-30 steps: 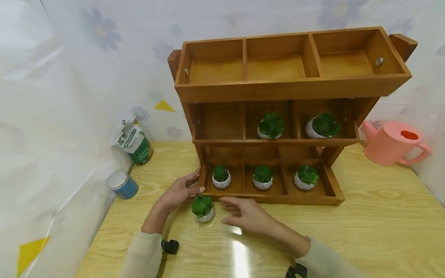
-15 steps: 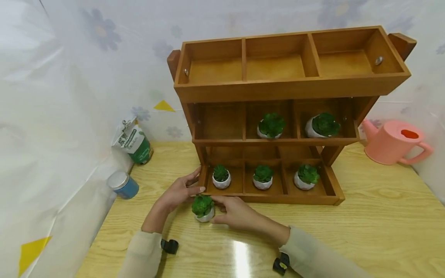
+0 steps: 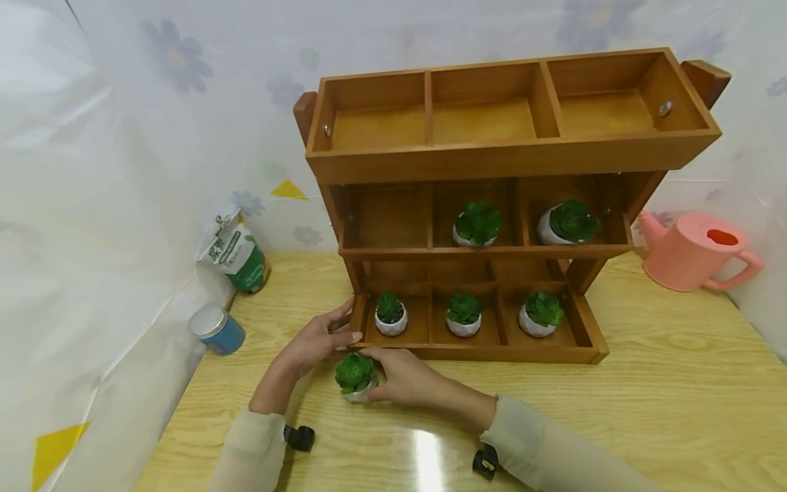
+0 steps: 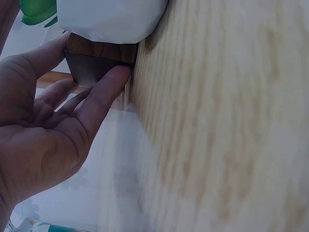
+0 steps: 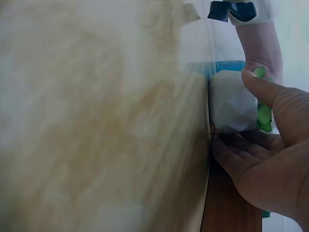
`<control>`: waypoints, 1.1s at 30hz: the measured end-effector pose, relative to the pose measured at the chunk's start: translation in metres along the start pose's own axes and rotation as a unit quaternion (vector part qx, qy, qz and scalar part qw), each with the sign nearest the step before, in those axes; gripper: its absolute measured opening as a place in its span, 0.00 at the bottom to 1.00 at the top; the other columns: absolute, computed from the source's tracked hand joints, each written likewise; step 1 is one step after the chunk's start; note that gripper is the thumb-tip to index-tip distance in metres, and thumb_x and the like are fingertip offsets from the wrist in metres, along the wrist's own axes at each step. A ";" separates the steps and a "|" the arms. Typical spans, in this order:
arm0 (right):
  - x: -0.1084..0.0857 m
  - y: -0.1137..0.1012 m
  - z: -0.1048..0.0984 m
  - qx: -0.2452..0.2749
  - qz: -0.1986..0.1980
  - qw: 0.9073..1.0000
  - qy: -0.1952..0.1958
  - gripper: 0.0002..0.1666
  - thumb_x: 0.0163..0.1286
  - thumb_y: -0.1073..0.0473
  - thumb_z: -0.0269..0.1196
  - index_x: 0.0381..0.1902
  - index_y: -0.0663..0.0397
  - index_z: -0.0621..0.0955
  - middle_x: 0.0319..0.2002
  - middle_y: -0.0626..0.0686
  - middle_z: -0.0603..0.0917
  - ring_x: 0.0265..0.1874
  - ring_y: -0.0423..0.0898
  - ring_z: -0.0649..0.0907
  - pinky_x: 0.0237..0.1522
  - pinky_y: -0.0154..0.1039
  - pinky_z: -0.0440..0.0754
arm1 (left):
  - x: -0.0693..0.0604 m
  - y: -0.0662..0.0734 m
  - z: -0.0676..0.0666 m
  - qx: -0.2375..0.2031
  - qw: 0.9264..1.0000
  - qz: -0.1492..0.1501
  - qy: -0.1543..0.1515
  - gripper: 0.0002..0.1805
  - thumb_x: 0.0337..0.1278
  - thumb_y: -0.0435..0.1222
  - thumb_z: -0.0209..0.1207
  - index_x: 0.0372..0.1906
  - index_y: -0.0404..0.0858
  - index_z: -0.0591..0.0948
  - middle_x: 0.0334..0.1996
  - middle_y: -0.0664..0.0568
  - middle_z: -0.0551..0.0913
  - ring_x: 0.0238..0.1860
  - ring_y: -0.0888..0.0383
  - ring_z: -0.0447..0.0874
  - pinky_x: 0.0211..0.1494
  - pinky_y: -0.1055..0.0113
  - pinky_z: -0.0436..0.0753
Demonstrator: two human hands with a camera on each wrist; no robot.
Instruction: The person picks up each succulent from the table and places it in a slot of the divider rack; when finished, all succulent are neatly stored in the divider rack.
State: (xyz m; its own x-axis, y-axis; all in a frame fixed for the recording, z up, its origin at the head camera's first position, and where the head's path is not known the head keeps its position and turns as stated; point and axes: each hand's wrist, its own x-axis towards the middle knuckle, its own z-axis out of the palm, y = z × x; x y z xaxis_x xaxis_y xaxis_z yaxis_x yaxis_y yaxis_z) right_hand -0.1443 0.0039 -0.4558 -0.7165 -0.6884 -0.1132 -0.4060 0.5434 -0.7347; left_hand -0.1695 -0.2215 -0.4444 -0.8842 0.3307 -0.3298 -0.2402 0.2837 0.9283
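A succulent in a white faceted pot [image 3: 354, 373] stands on the table in front of the brown wooden shelf's [image 3: 492, 352] lower left corner. My right hand [image 3: 407, 380] holds this pot from the right, thumb on the near side and fingers on the far side, as the right wrist view shows. The left hand [image 3: 312, 346] grips the shelf's front left corner between thumb and fingers, just behind the pot. Potted succulents sit in each of the three bottom compartments, and two more occupy the middle and right compartments of the middle tier.
To the left lie a blue jar with a silver lid [image 3: 218, 329] and a green and white pouch [image 3: 236, 254] against the wall sheet. A pink watering can [image 3: 695, 253] stands right of the shelf on the wooden table [image 3: 670, 389].
My right hand has moved left to the front succulent and taken hold of its pot, which has shifted slightly toward me. The left hand stays at the shelf corner.
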 end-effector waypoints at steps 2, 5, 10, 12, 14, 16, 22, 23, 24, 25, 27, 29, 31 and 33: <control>0.002 -0.002 0.002 -0.005 -0.002 1.000 0.007 0.45 0.60 0.39 0.75 0.72 0.43 0.73 0.61 0.43 0.82 0.60 0.40 0.81 0.62 0.42 0.79 | -0.001 -0.001 -0.001 0.000 1.000 0.000 0.001 0.45 0.69 0.42 0.63 0.82 0.61 0.51 0.81 0.39 0.50 0.74 0.37 0.66 0.62 0.46 0.81; 0.002 -0.003 0.002 -0.011 -0.001 1.000 0.018 0.45 0.59 0.38 0.75 0.71 0.44 0.74 0.60 0.43 0.84 0.59 0.41 0.82 0.61 0.42 0.80 | 0.000 -0.001 -0.001 0.000 1.000 -0.003 0.005 0.45 0.69 0.42 0.63 0.81 0.62 0.51 0.81 0.39 0.50 0.73 0.37 0.67 0.61 0.47 0.81; -0.002 -0.003 0.000 -0.008 0.004 1.000 0.022 0.45 0.59 0.37 0.75 0.70 0.46 0.75 0.60 0.44 0.84 0.58 0.41 0.83 0.60 0.42 0.81 | 0.001 -0.002 -0.001 -0.001 1.000 -0.012 0.009 0.45 0.68 0.43 0.64 0.81 0.63 0.52 0.81 0.39 0.51 0.72 0.37 0.70 0.61 0.46 0.82; -0.005 -0.002 -0.002 -0.004 0.004 1.000 0.021 0.44 0.58 0.37 0.75 0.68 0.46 0.76 0.59 0.43 0.84 0.58 0.40 0.83 0.60 0.41 0.81 | 0.001 -0.002 0.000 -0.001 1.000 -0.013 0.010 0.45 0.67 0.44 0.65 0.81 0.64 0.52 0.81 0.39 0.51 0.72 0.36 0.70 0.60 0.47 0.83; -0.009 -0.003 -0.005 0.005 -0.001 1.000 0.021 0.42 0.58 0.38 0.76 0.67 0.45 0.77 0.59 0.42 0.85 0.57 0.39 0.83 0.61 0.41 0.80 | 0.001 -0.002 0.000 -0.004 1.000 -0.015 0.011 0.45 0.67 0.44 0.65 0.80 0.64 0.53 0.81 0.39 0.51 0.72 0.37 0.69 0.59 0.47 0.83; -0.013 -0.003 -0.008 0.016 -0.010 1.000 0.023 0.41 0.58 0.39 0.76 0.66 0.43 0.78 0.58 0.40 0.85 0.57 0.37 0.83 0.62 0.40 0.80 | 0.001 -0.002 0.000 -0.011 1.000 -0.017 0.013 0.45 0.66 0.44 0.66 0.80 0.65 0.54 0.81 0.40 0.51 0.72 0.38 0.69 0.59 0.47 0.83; -0.027 -0.008 -0.025 0.039 -0.014 0.998 0.040 0.40 0.58 0.38 0.75 0.67 0.38 0.77 0.56 0.37 0.85 0.56 0.37 0.83 0.60 0.41 0.80 | 0.001 -0.002 0.000 -0.014 1.000 -0.011 0.010 0.44 0.68 0.42 0.64 0.81 0.64 0.53 0.81 0.40 0.51 0.72 0.39 0.70 0.59 0.47 0.83; -0.029 -0.010 -0.029 0.043 -0.013 0.998 0.042 0.41 0.59 0.39 0.75 0.68 0.38 0.77 0.56 0.38 0.85 0.56 0.38 0.83 0.60 0.42 0.81 | 0.001 -0.001 0.000 -0.013 1.000 -0.012 0.011 0.44 0.68 0.42 0.64 0.81 0.64 0.53 0.81 0.40 0.51 0.72 0.39 0.70 0.59 0.47 0.83; -0.031 -0.011 -0.033 0.045 -0.015 0.998 0.044 0.42 0.59 0.39 0.75 0.69 0.40 0.76 0.57 0.39 0.85 0.57 0.39 0.84 0.60 0.43 0.81 | 0.001 -0.001 0.000 -0.012 1.000 -0.014 0.013 0.44 0.68 0.42 0.64 0.80 0.64 0.53 0.81 0.40 0.51 0.72 0.39 0.71 0.59 0.47 0.83; -0.034 -0.013 -0.037 0.045 -0.018 0.998 0.049 0.43 0.59 0.40 0.76 0.70 0.42 0.75 0.58 0.41 0.85 0.57 0.40 0.84 0.60 0.44 0.81 | 0.001 -0.001 0.000 -0.009 1.000 -0.013 0.013 0.44 0.69 0.42 0.64 0.81 0.63 0.53 0.81 0.39 0.51 0.71 0.39 0.71 0.58 0.47 0.84; -0.038 -0.016 -0.046 0.051 -0.026 0.997 0.054 0.45 0.59 0.42 0.76 0.72 0.46 0.74 0.60 0.45 0.85 0.58 0.42 0.84 0.60 0.45 0.82 | 0.001 -0.001 0.000 -0.006 1.000 -0.015 0.015 0.44 0.69 0.42 0.64 0.81 0.63 0.53 0.81 0.38 0.51 0.71 0.39 0.72 0.58 0.47 0.84; -0.043 -0.019 -0.056 0.057 -0.035 0.996 0.058 0.46 0.60 0.45 0.76 0.72 0.50 0.73 0.61 0.49 0.84 0.58 0.44 0.85 0.60 0.46 0.82 | 0.001 -0.001 0.000 -0.007 1.000 -0.016 0.016 0.44 0.69 0.42 0.64 0.81 0.63 0.53 0.81 0.38 0.51 0.70 0.38 0.72 0.58 0.47 0.84; -0.048 -0.023 -0.067 0.055 -0.040 0.996 0.061 0.46 0.60 0.47 0.76 0.73 0.53 0.72 0.61 0.51 0.84 0.58 0.46 0.85 0.59 0.46 0.83 | 0.001 -0.001 0.000 -0.007 1.000 -0.014 0.013 0.44 0.69 0.42 0.64 0.81 0.63 0.53 0.81 0.38 0.50 0.71 0.38 0.71 0.58 0.47 0.84; -0.052 -0.026 -0.077 0.052 -0.046 0.996 0.063 0.44 0.61 0.48 0.76 0.72 0.52 0.72 0.62 0.51 0.84 0.57 0.47 0.85 0.58 0.45 0.83 | 0.001 -0.001 0.000 -0.011 1.000 -0.015 0.012 0.44 0.68 0.42 0.64 0.81 0.64 0.53 0.81 0.39 0.50 0.71 0.38 0.71 0.59 0.47 0.83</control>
State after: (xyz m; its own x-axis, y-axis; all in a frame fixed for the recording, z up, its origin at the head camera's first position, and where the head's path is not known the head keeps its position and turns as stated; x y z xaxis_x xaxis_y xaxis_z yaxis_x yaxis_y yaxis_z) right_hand -0.1405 0.0624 -0.3799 -0.7480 -0.6626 0.0376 -0.4164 0.4243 -0.8041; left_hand -0.1702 -0.2217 -0.4456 -0.8860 0.3009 -0.3528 -0.2743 0.2733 0.9220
